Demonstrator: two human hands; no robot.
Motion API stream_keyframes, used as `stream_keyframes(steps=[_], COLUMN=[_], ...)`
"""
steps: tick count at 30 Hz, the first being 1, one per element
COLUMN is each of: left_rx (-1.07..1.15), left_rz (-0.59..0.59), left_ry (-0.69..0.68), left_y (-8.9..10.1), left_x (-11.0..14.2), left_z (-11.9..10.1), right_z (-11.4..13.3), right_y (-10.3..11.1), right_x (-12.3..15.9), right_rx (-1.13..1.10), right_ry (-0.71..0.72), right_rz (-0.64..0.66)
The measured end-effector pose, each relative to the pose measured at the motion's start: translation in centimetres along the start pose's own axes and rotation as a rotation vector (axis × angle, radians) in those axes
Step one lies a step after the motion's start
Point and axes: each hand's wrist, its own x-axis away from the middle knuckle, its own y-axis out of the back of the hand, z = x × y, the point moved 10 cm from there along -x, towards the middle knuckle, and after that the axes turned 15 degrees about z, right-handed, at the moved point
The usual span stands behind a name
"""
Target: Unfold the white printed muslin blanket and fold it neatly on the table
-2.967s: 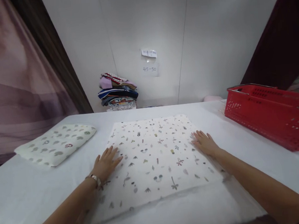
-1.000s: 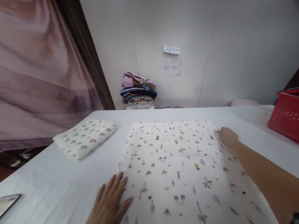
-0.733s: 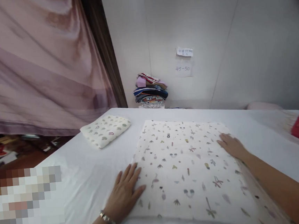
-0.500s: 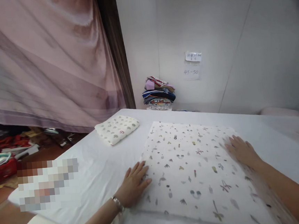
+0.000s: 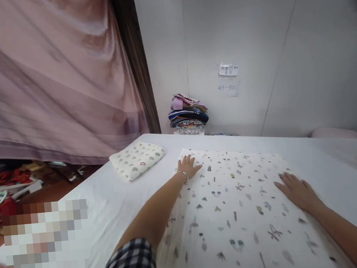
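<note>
A white cloth (image 5: 225,205) printed with small palm trees, sunglasses and leaves lies spread on the white table (image 5: 334,166) before me. Near its far left corner, my left hand (image 5: 188,167) rests palm down with fingers spread, a bracelet on the wrist. On the cloth's right edge my right hand (image 5: 297,191) lies flat, its fingers stretched out. Neither hand grasps anything. To the left sits a folded cream cloth (image 5: 137,159) with a mushroom-like print, apart from both hands. My left forearm and checked sleeve cover part of the printed cloth's left edge.
A stack of folded fabrics (image 5: 188,115) stands against the wall behind the table. Paper signs (image 5: 227,88) are fixed to that wall. A pink curtain (image 5: 67,77) hangs at the left, above red bins and clutter on the floor. A patch at the table's left is pixelated.
My left hand has moved forward along the cloth's left edge, from its near part to the far left corner. My right hand stays flat on the right edge. The view has shifted slightly.
</note>
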Motion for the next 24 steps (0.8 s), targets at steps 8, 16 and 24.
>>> stream_keyframes(steps=[8, 16, 24], left_rx=[0.039, 0.116, -0.027], left_rz=[0.000, 0.023, 0.011], left_ry=[0.107, 0.108, -0.127], left_y=[0.6, 1.7, -1.6], left_x=[-7.0, -7.5, 3.1], left_z=[3.8, 5.2, 1.8], right_z=[-0.6, 0.0, 0.7], right_y=[-1.0, -0.3, 0.8], right_x=[-0.2, 0.2, 0.4], right_rx=[0.022, 0.018, -0.035], right_ry=[-0.021, -0.129, -0.111], right_rz=[0.023, 0.070, 0.044])
